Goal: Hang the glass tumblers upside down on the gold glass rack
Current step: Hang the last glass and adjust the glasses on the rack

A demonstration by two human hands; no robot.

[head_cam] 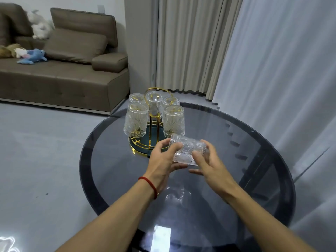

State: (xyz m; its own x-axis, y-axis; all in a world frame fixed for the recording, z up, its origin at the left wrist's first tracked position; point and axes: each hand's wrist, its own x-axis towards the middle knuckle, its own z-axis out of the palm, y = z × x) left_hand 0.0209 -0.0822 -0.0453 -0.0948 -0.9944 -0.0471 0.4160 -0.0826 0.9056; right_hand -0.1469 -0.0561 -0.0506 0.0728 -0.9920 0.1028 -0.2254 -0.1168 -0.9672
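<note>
Last tumbler in hand, by the look of it: five clear embossed glass tumblers (pixel 135 120) already hanging mouth-down on the gold wire glass rack with its round dark-green tray base (pixel 140 148), and a sixth clear embossed glass tumbler (pixel 189 150) held just in front of the rack, to its right, above the round smoked-glass table top (pixel 254 160).

Left hand (pixel 161 160), red cord bracelet (pixel 151 186) at the wrist, curled around the end of the held tumbler nearer the rack, fingers (pixel 174 145) wrapped over the top. Right hand (pixel 209 166) cupped on the other end, thumb and fingers closed on the wall. Both hands gripping the glass, neither one spread wide.

Held tumbler lying on its side, long axis roughly level and running left to right, tilted slightly up toward the rack side. Which end is the mouth: hard to tell through the patterned glass and the fingers.

Step in hand, judged from this: turning the tumbler over, ahead of hanging. Next move calls for swinging the axis upright with the mouth down, then lowering over a free gold prong at the near side of the rack, between the two front hung tumblers. Free prong itself not clearly visible. Care needed near the front right hung tumbler (pixel 173 122), almost touching the held one.
</note>
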